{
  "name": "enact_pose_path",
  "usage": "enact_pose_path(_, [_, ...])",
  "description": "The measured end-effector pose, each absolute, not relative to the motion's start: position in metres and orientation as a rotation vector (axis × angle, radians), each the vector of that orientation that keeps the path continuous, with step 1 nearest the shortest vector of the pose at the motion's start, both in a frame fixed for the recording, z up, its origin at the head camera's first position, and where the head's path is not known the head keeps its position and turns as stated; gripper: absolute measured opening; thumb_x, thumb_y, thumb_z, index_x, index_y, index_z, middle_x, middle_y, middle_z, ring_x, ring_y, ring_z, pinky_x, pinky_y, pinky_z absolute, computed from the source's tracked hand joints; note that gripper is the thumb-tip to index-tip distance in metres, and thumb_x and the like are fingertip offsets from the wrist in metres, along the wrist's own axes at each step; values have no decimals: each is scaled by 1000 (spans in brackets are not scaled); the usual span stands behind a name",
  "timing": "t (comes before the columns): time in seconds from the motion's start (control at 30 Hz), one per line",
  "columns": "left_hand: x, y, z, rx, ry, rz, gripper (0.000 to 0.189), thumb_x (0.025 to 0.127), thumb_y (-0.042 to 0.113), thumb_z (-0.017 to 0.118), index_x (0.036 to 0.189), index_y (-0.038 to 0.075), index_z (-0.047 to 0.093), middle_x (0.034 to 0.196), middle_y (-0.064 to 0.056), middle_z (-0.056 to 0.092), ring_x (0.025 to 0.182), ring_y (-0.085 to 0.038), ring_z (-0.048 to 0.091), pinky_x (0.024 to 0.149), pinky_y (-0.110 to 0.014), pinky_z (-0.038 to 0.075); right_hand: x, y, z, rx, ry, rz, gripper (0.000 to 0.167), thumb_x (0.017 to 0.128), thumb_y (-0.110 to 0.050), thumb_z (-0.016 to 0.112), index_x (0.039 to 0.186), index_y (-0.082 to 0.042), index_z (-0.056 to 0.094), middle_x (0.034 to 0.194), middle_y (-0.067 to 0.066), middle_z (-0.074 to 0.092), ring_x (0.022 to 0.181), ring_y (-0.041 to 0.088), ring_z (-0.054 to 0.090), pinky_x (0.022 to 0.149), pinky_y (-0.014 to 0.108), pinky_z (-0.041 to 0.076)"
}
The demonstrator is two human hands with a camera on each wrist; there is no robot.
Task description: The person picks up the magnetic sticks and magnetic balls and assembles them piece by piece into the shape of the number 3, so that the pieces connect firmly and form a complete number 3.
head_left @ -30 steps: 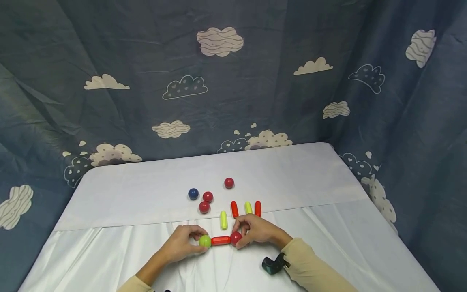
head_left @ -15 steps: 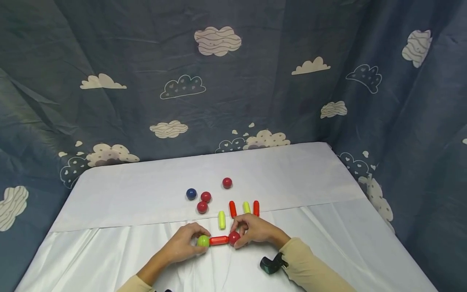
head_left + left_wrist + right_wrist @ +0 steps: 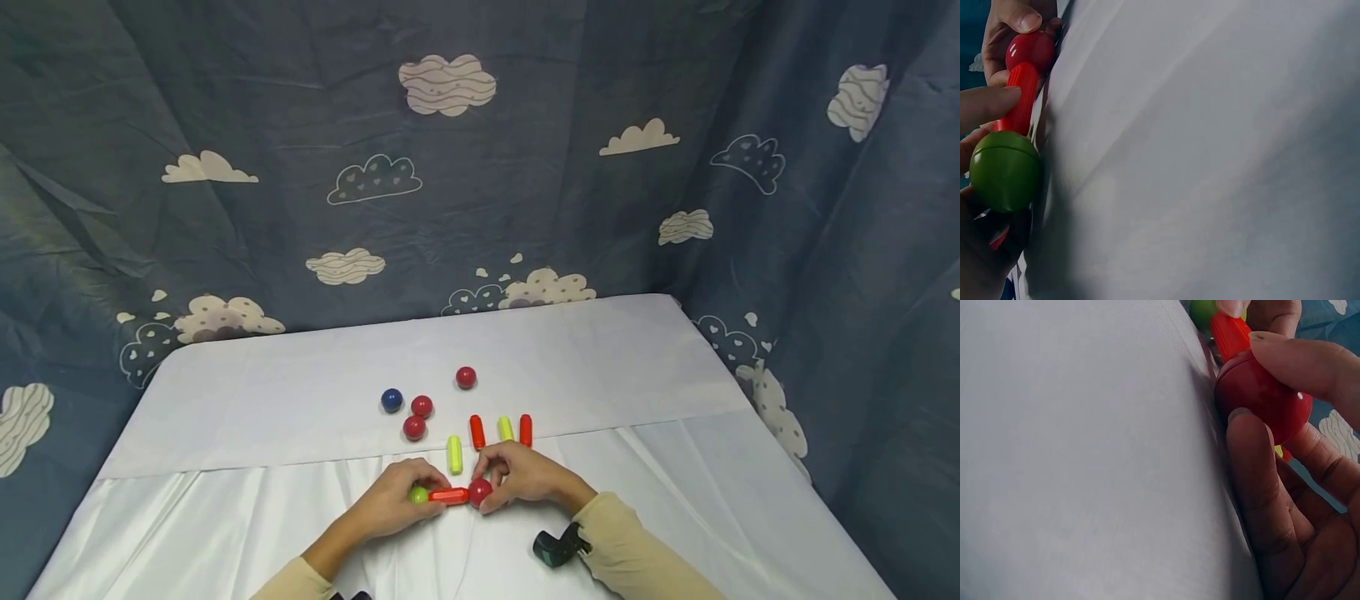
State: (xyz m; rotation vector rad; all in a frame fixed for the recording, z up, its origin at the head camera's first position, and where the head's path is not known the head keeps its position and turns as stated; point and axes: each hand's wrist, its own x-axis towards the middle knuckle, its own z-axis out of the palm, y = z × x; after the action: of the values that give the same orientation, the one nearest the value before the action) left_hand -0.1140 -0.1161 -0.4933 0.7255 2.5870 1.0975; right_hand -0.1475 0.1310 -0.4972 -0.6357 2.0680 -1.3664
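A red rod (image 3: 448,497) lies in line between a green ball (image 3: 418,495) and a red ball (image 3: 480,492), touching both in the head view. My left hand (image 3: 393,500) pinches the rod between thumb and fingers; its thumb covers part of the rod (image 3: 1021,100) in the left wrist view. The green ball (image 3: 1007,172) sits within that hand's curve. My right hand (image 3: 528,477) grips the red ball (image 3: 1263,394) with thumb and fingers, as the right wrist view shows up close. All three pieces are low over the white cloth.
Beyond the hands lie a yellow-green rod (image 3: 454,455), a red rod (image 3: 477,432), another yellow-green rod (image 3: 506,428) and another red rod (image 3: 526,430). Farther back are a blue ball (image 3: 392,400) and red balls (image 3: 466,377). White cloth (image 3: 637,367) covers the table before a cloud-print curtain (image 3: 525,208).
My left hand has shifted right, from pinching the green ball to pinching the red rod. My right hand keeps its grip on the red ball. The view has drifted slightly.
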Motion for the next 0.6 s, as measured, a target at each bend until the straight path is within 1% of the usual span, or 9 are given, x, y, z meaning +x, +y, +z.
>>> enact_pose_path(0.23, [-116, -112, -494, 718, 2567, 1127, 17, 80, 21, 78, 94, 16, 72, 83, 12, 61, 77, -3, 51, 73, -26, 43, -147, 130, -497, -621, 2062, -1371, 28, 70, -2, 83, 90, -9, 65, 63, 0, 58, 56, 9, 52, 54, 19, 40])
enact_pose_path(0.37, [-116, -112, -493, 707, 2544, 1149, 16, 80, 22, 78, 94, 15, 72, 82, 11, 61, 76, -4, 51, 73, -26, 43, -147, 130, -496, -610, 2067, -1369, 28, 70, -1, 83, 90, -10, 65, 63, 1, 59, 56, 10, 52, 54, 21, 42])
enact_pose_path(0.6, [-115, -113, -493, 666, 2516, 1164, 16, 80, 23, 77, 94, 16, 72, 83, 12, 61, 77, -5, 51, 73, -26, 43, -147, 131, -495, -618, 2054, -1382, 28, 68, -1, 83, 90, -8, 66, 63, 0, 58, 56, 9, 52, 53, 20, 40])
